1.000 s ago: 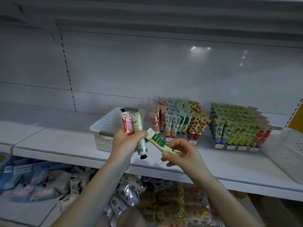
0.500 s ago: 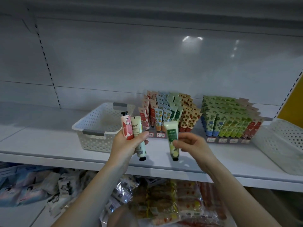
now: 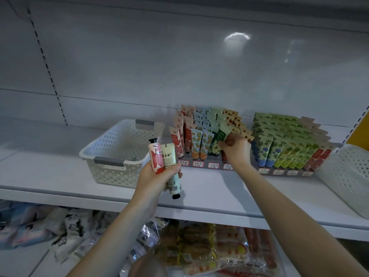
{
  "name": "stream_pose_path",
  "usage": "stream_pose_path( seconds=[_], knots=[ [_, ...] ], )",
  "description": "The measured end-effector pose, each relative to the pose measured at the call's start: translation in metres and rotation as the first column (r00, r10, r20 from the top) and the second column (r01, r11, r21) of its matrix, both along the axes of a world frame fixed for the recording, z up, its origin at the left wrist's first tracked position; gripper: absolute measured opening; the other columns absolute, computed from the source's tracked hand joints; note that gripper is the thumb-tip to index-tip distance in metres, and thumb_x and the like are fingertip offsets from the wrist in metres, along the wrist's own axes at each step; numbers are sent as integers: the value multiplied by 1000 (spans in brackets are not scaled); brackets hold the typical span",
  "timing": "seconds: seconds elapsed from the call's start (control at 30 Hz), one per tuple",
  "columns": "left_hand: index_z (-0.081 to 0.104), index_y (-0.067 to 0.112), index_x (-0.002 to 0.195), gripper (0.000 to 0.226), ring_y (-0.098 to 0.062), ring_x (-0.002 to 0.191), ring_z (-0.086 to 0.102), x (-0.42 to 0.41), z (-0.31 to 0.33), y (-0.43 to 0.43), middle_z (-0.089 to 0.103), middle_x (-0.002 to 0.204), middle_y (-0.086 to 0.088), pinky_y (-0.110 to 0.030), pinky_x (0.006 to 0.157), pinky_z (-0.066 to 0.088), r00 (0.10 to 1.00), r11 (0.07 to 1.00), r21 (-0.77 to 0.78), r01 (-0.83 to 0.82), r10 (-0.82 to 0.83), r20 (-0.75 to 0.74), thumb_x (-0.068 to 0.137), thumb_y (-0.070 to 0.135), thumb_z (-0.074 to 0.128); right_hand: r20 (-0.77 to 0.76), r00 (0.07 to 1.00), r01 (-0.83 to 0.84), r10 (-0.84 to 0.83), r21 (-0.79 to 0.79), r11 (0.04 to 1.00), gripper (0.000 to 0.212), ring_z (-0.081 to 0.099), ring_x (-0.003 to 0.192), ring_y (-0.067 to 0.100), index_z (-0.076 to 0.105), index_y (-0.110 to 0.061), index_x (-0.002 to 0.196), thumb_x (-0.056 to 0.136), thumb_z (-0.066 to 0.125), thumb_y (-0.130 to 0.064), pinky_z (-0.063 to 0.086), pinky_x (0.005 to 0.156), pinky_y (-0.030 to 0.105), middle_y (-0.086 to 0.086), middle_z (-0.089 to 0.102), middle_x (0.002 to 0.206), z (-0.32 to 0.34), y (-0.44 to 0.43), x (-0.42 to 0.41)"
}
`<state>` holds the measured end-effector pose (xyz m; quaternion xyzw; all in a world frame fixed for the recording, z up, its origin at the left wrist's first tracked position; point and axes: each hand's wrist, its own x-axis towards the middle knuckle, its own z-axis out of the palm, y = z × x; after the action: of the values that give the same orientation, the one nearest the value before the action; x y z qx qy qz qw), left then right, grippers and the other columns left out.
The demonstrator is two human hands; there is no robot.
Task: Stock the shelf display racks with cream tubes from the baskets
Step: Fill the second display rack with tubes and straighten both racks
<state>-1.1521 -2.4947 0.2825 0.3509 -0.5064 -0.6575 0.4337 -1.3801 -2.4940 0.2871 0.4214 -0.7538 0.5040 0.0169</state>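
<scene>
Left hand (image 3: 153, 180) was clamped around two tubes, held in front of the shelf (image 3: 50, 172) edge. Pink tube (image 3: 156, 158) stood cap up, black cap on top. Pale tube (image 3: 169, 162) sat beside it, touching it, cap down and poking out below the fist.

Right hand (image 3: 235, 150) was reaching into the left rack (image 3: 190, 164), fingers pinching the top of a green tube (image 3: 221, 134). That tube stood roughly upright, cap down, in a front slot among the green row. Couldn't tell if it was fully seated. The hands were well apart.

Left rack held rows of red, orange-print, green and brown-print tubes, with price labels along its front lip. Right rack (image 3: 285, 172) stood just beside it, packed with blue-print, green and red tubes.

Left basket (image 3: 111, 172), white with grey handles, sat on the shelf left of the racks. Its inside was mostly hidden. Right basket (image 3: 347, 176) sat at the far right, cut off by the frame edge.

The shelf below held bagged packets (image 3: 201, 248).
</scene>
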Motion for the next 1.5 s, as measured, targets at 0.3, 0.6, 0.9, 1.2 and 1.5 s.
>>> stream_pose_path(
  seconds=[0.3, 0.6, 0.9, 1.2, 1.5],
  knots=[
    [60, 18, 92, 17, -19, 80, 68, 3, -8, -5, 70, 86, -8, -31, 67, 49, 1000, 1000, 26, 9, -10, 4, 82, 6, 67, 1, 999, -33, 33, 112, 993, 16, 53, 65, 23, 59, 10, 80, 81, 64, -5, 34, 55, 25, 17, 57, 66, -22, -19, -4],
    [61, 15, 96, 16, -14, 77, 69, 2, -12, -4, 71, 88, -8, -27, 65, 47, 999, 999, 42, 22, -24, 42, 83, 7, 66, -1, 999, -39, 40, 156, 987, 15, 60, 80, 30, 59, 7, 93, 84, 63, -6, 48, 70, 36, 21, 65, 85, -21, -17, -2],
    [59, 19, 91, 23, -19, 80, 67, 4, -7, 0, 71, 81, -7, -36, 77, 49, 1000, 999, 38, 31, -31, 1, 88, -3, 52, -14, 999, -41, 44, 165, 985, 19, 54, 71, 24, 59, 8, 97, 84, 63, -6, 34, 50, 19, 13, 59, 73, -18, -12, -3],
    [65, 11, 94, 15, -2, 52, 60, 8, 3, 15, 67, 72, -1, -13, 42, 42, 998, 998, -18, 62, -61, 14, 80, 6, 68, 207, 926, -288, 315, -148, 946, 10, 65, 68, 14, 67, -10, 89, 90, 59, -16, 53, 64, 23, 4, 68, 76, 32, 47, 40],
    [66, 12, 96, 18, -16, 72, 66, 5, 7, 39, 71, 79, -3, -26, 58, 51, 983, 983, 31, 179, -178, -45, 80, 18, 64, 405, 691, -624, 599, -84, 777, 7, 60, 60, 5, 63, -14, 80, 83, 64, -8, 50, 55, 18, -5, 65, 66, 43, 79, 76]
  ],
)
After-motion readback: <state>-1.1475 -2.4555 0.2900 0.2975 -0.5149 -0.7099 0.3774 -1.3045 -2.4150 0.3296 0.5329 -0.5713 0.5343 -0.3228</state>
